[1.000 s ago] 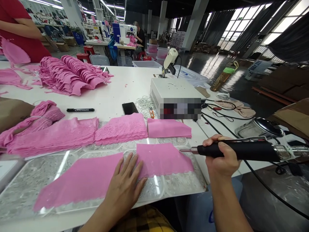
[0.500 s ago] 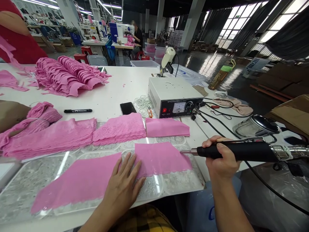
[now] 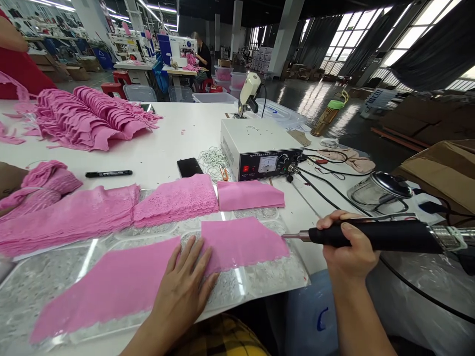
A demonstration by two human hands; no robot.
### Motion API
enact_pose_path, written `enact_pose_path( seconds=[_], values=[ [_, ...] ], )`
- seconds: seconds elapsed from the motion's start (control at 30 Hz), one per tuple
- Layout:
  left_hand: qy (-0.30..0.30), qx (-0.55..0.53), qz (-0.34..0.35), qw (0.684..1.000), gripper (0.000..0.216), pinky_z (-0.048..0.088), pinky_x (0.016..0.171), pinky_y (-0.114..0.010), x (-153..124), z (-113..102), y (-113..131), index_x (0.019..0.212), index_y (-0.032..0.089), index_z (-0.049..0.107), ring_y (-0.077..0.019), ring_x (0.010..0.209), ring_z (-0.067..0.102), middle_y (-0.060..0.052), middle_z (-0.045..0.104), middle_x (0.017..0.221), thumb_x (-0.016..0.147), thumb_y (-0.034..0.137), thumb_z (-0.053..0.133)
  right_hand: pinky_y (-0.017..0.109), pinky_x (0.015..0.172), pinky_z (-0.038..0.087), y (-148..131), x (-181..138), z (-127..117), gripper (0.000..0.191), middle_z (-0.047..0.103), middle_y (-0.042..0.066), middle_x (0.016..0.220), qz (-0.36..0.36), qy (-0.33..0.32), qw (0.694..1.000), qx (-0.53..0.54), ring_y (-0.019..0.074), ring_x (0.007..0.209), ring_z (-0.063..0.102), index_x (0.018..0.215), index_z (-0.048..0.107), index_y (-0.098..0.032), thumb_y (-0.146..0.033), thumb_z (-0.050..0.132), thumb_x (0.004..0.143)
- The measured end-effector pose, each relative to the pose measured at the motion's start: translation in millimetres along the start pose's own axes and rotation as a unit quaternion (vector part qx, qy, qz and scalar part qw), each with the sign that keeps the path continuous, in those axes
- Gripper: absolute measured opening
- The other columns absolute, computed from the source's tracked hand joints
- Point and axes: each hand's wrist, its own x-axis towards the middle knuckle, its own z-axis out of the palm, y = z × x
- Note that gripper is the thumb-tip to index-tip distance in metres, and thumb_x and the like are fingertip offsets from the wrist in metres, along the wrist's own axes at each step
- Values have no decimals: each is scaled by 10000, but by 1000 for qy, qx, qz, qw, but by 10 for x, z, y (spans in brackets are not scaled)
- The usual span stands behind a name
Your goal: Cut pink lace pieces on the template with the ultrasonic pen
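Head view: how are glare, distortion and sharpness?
Head view, mat: white glare streaks on either side of the left hand; head view, upper right: windows washed out to white; head view, background: pillars lean outward, likely wide-angle distortion; head view, right hand: its tool looks fairly sharp.

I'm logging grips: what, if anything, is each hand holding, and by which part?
The right hand holds the black tool by its front end, behind the metal tip. The left hand grips nothing, resting on pink fabric.
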Motion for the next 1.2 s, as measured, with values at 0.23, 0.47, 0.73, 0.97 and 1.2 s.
enact_pose_path(
  seconds=[0.23, 0.47, 0.73, 0.97, 1.2],
  values=[
    [1, -4, 5, 1000, 365, 397, 1076, -535, 1, 9, -9, 1299, 115, 566, -370, 1361, 456, -173, 573, 1386, 988, 293, 499, 295, 491, 457, -31, -7, -26, 102, 558, -9, 685, -1, 5, 1000, 0, 124, 522, 531, 686, 580, -180, -231, 586, 598],
    [1, -6, -1, 1000, 370, 383, 1104, -518, -22, 38, -20, 1310, 141, 568, -351, 1382, 445, -159, 569, 1398, 985, 307, 508, 302, 488, 462, -15, 1, -16, 84, 569, -15, 669, -2, -6, 1000, -6, 129, 512, 536, 653, 574, -185, -237, 604, 594],
    [6, -8, 3, 1000, 379, 367, 1125, -524, -32, 59, -39, 1310, 136, 574, -354, 1384, 444, -165, 568, 1400, 976, 305, 517, 304, 497, 463, -79, 3, -88, 111, 562, -1, 688, -2, -3, 1000, 6, 126, 523, 533, 687, 575, -177, -246, 606, 606],
    [10, -13, -2, 1000, 386, 366, 1139, -523, -33, 59, -39, 1319, 146, 571, -348, 1397, 433, -156, 570, 1403, 972, 308, 521, 321, 491, 462, -129, -41, -154, 114, 558, -4, 684, 5, -9, 1000, -6, 137, 510, 531, 686, 582, -185, -257, 608, 602],
    [9, -4, 0, 1000, 380, 377, 1129, -520, -31, 51, -35, 1315, 148, 570, -345, 1390, 441, -156, 573, 1398, 978, 314, 513, 311, 493, 470, -102, -49, -152, 122, 573, -9, 671, 14, -11, 1000, -2, 133, 506, 539, 677, 586, -184, -261, 613, 586]
  ],
)
